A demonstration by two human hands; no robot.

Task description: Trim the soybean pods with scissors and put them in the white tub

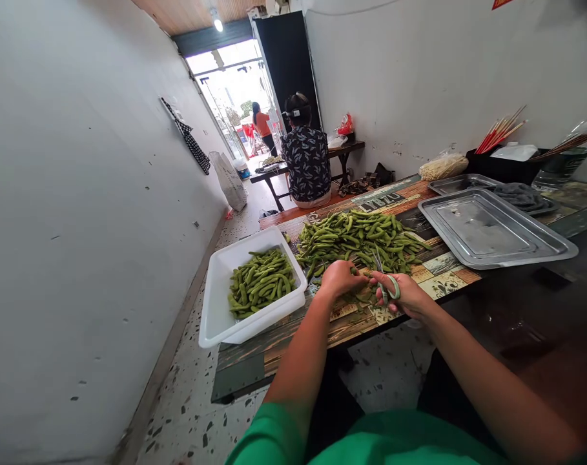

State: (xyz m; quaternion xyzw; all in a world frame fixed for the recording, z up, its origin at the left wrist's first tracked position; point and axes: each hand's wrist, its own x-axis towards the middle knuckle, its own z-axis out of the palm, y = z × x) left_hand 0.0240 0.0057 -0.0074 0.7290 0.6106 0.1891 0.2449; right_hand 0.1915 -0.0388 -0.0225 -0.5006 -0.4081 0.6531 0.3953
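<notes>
My right hand [403, 296] is closed around a pair of scissors [394, 288] with pale green handles, its blades pointing up and away over the pods. Beside it, my left hand [340, 279] is closed in a pinch on an edamame pod [353, 271], mostly hidden by the fingers. Just beyond both hands lies a loose heap of green edamame pods [356, 234] on the patterned table [293, 336]. To the left stands a white plastic tub [219, 290], which holds a pile of edamame pods [263, 281].
Metal trays [496, 226] lie at the right, one with dark grey material. Behind them are a bag of pale sticks [443, 166], a black box [506, 166] of skewers and a clear bottle [567, 158]. A seated person [307, 155] faces away beyond the table.
</notes>
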